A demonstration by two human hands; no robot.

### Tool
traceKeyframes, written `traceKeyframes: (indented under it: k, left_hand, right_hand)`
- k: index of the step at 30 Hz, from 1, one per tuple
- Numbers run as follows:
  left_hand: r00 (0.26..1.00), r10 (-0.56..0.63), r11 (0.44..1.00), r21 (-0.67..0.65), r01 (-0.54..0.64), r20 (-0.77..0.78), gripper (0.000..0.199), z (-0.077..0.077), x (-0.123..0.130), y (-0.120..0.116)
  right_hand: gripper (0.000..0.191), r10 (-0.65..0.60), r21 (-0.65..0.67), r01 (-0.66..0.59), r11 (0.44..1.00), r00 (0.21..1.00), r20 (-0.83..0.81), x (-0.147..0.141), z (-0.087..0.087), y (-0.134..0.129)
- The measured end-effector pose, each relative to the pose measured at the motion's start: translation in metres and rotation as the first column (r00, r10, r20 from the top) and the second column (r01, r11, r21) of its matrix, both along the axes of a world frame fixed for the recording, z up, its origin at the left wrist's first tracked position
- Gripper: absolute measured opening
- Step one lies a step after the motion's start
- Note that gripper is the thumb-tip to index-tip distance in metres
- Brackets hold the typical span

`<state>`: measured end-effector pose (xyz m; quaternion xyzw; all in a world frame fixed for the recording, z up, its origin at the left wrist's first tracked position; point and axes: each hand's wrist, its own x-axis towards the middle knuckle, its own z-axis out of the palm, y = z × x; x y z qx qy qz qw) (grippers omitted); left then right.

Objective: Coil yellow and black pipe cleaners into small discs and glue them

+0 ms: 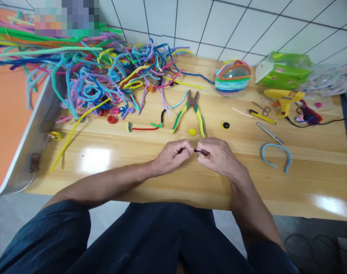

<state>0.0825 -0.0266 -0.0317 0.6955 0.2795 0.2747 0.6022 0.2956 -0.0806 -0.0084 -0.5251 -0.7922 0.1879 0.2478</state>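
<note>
My left hand (173, 155) and my right hand (217, 155) are close together over the front of the wooden table, both closed in a pinch. Between their fingertips shows a short black pipe cleaner (195, 151), gripped from both sides; most of it is hidden in the fingers. Just beyond the hands lie a yellow round piece (193, 132) and pliers (193, 101) with green-yellow handles spread apart. A black round piece with a yellow edge (225, 125) is further right. To the left lies a red pipe cleaner (145, 128) with blue, green and black bits at its ends.
A large tangle of coloured pipe cleaners (90, 83) fills the back left. At right are a blue curved pipe cleaner (276, 146), a silver pen-like tool (269, 133), a yellow cutter (262, 117), scissors (261, 109), a yellow glue gun (284, 99), a striped basket-like item (233, 80) and a green package (284, 72).
</note>
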Motion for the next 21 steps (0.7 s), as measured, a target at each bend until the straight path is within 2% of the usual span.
traceKeyframes:
  k: [3,5,8,11,13,16,21]
  left_hand:
    - [0.999,0.020,0.998,-0.063,-0.018,0.037,0.031,-0.002,0.000,-0.001]
    - [0.989,0.100,0.982,-0.169,-0.081,0.108,0.034,-0.005,0.002,0.000]
    - [0.946,0.263,0.895,-0.414,-0.166,0.190,0.038,-0.008,0.006,0.004]
    - [0.928,0.318,0.819,-0.549,-0.167,0.193,0.043,-0.009,0.010,0.007]
    - [0.936,0.300,0.817,-0.556,-0.153,0.182,0.046,-0.008,0.011,0.008]
    - [0.956,0.241,0.851,-0.510,-0.127,0.165,0.049,-0.007,0.010,0.007]
    - [0.974,0.167,0.934,-0.341,-0.106,0.152,0.054,0.000,0.007,0.004]
  right_hand:
    - [0.022,-0.011,-0.048,0.009,0.999,1.000,-0.027,-0.001,0.002,-0.001]
    - [0.018,-0.060,-0.100,0.046,0.994,0.989,-0.138,-0.003,0.000,0.000]
    - [0.008,-0.210,-0.177,0.151,0.972,0.898,-0.386,-0.008,-0.007,0.001]
    - [0.024,-0.304,-0.213,0.222,0.951,0.780,-0.546,-0.016,-0.018,0.002]
    - [0.024,-0.322,-0.204,0.250,0.947,0.757,-0.569,-0.021,-0.024,0.001]
    - [0.007,-0.309,-0.133,0.282,0.950,0.792,-0.527,-0.022,-0.027,0.001]
    - [0.014,-0.209,0.060,0.259,0.964,0.879,-0.428,-0.017,-0.023,0.002]
